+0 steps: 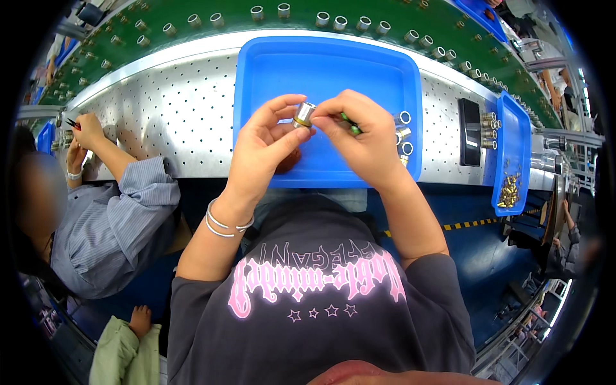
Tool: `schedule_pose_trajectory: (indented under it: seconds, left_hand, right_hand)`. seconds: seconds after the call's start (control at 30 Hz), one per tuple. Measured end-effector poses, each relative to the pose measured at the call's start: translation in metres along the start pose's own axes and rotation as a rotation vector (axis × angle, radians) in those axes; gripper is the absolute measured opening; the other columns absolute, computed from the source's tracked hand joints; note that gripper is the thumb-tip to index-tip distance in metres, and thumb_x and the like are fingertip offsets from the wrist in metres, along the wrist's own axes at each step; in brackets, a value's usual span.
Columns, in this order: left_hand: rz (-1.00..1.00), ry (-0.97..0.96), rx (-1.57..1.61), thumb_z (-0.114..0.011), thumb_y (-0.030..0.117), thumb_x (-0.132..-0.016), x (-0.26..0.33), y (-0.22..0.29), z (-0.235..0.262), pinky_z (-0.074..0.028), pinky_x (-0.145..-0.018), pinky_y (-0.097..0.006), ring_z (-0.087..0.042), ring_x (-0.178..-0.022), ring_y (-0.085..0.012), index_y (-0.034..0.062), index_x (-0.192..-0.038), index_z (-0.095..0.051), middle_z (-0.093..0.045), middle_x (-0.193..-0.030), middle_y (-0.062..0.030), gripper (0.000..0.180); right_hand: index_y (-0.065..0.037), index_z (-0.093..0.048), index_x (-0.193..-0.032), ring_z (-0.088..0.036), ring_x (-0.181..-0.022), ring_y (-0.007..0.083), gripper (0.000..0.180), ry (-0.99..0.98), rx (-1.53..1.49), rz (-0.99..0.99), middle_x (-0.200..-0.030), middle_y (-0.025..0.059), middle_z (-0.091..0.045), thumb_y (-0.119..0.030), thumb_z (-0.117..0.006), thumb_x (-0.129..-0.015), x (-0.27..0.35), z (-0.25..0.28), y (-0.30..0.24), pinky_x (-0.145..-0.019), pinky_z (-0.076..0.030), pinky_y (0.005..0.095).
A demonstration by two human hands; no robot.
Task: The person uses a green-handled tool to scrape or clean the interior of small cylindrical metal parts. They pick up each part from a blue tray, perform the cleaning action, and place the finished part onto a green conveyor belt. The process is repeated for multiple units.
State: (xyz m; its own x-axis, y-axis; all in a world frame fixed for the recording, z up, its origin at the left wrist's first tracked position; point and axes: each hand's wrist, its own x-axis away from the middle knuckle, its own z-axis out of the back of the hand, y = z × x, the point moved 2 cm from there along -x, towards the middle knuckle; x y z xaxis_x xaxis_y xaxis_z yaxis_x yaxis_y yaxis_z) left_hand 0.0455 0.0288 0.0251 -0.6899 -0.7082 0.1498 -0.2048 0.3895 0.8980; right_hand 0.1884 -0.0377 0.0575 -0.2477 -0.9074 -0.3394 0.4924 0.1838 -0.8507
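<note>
Dark shirt (321, 333): one, nearest; four stars.
Left hand (269, 138): fingers closed around one metal tube (304, 113), above the large tray.
Right hand (353, 138): fingertips pinched at the tube's side; one green tool (354, 130), partly hidden, gripped.
Large blue tray (321, 70): at least four other tubes (403, 133), right side.
Small blue tray (511, 138): brass pieces (509, 191), too small to count.

This is a factory. A green belt (237, 16) with many metal tubes (340, 23) curves across the top, above a metal bench (186, 102) full of holes. A worker (112, 218) is at the left, and stripy tape (471, 225) is on the floor (468, 256) at the right.
</note>
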Motion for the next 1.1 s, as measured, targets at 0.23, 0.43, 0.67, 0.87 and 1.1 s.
schedule_pose_trajectory:
  seconds: [0.23,0.43,0.67,0.87,1.1]
  left_hand:
    - [0.143,0.008,0.254,-0.059,0.007,-0.087,-0.003,-0.003,0.003,-0.049,-0.087,-0.027,-0.060,-0.097,-0.0170,0.0023,-0.127,-0.043,-0.057,-0.110,-0.0108,0.043]
    - [0.145,-0.016,0.301,-0.061,0.008,-0.087,-0.004,-0.009,0.003,-0.049,-0.086,-0.029,-0.060,-0.095,-0.0191,0.0018,-0.124,-0.045,-0.057,-0.108,-0.0124,0.041]
    - [0.180,0.026,0.384,-0.061,0.008,-0.086,-0.003,-0.008,0.008,-0.050,-0.085,-0.027,-0.061,-0.094,-0.0189,0.0026,-0.124,-0.045,-0.057,-0.108,-0.0122,0.042]
    - [0.155,0.017,0.355,-0.061,0.007,-0.086,-0.004,-0.010,0.012,-0.051,-0.085,-0.027,-0.061,-0.097,-0.0197,0.0030,-0.125,-0.045,-0.058,-0.109,-0.0140,0.042]
    - [0.134,0.043,0.423,-0.060,0.010,-0.087,-0.002,-0.006,0.012,-0.050,-0.088,-0.029,-0.061,-0.099,-0.0213,0.0023,-0.127,-0.043,-0.058,-0.113,-0.0176,0.043]
  right_hand:
    - [0.000,-0.062,-0.081,-0.046,-0.061,0.0086,0.003,0.018,-0.261,-0.207,-0.073,0.0021,-0.056,-0.002,-0.064,-0.079,0.008,0.003,0.016,-0.053,-0.036,0.0240]
    - [0.000,-0.058,-0.086,-0.053,-0.069,0.0079,0.006,0.014,-0.598,-0.203,-0.077,0.0026,-0.058,-0.005,-0.060,-0.085,0.004,-0.018,0.014,-0.063,-0.044,0.0223]
    - [0.000,-0.055,-0.085,-0.053,-0.069,0.0069,0.008,0.030,-0.570,-0.305,-0.075,0.0027,-0.058,-0.006,-0.059,-0.087,0.007,-0.006,0.013,-0.064,-0.044,0.0217]
    - [-0.001,-0.055,-0.085,-0.052,-0.067,0.0061,0.009,0.001,-0.463,-0.274,-0.073,0.0007,-0.056,-0.008,-0.060,-0.087,0.011,-0.009,0.017,-0.061,-0.041,0.0204]
    - [0.000,-0.056,-0.084,-0.054,-0.069,0.0066,0.007,0.045,-0.465,-0.270,-0.075,0.0031,-0.059,-0.006,-0.060,-0.086,0.011,-0.007,0.010,-0.063,-0.043,0.0208]
